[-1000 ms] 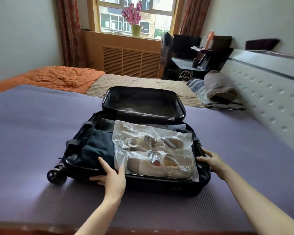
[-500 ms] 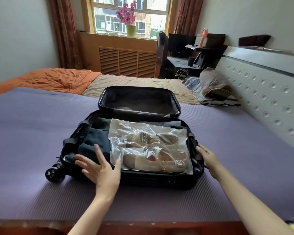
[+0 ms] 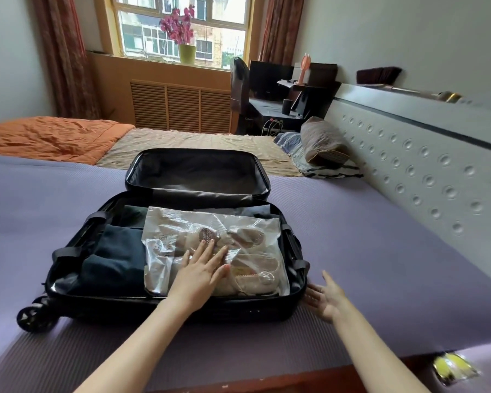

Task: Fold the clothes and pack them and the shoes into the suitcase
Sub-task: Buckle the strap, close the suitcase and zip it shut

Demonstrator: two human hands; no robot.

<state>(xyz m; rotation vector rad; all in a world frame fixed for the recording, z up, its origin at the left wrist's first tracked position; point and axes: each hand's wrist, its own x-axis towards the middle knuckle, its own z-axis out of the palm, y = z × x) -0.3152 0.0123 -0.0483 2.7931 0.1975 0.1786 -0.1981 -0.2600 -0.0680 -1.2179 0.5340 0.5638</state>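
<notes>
Evidently to flatten the load, the left hand [image 3: 203,269] presses straight, close-set fingers on the bagged shoes [image 3: 255,265] in the suitcase [image 3: 182,310], folded clothes [image 3: 114,262] left of them, the right hand [image 3: 326,299] spread-fingered, empty, beside its corner

The suitcase [image 3: 165,310] lies open on the bed [image 3: 380,251], lid [image 3: 196,171] behind. Inside, folded clothes [image 3: 114,262] sit left, bagged shoes [image 3: 250,251] right. A pillow [image 3: 322,141] lies behind, to the right.

left hand [image 3: 201,272] moved onto shoe bag [image 3: 238,236], right hand [image 3: 328,300] lowered beside suitcase [image 3: 97,307]
</notes>
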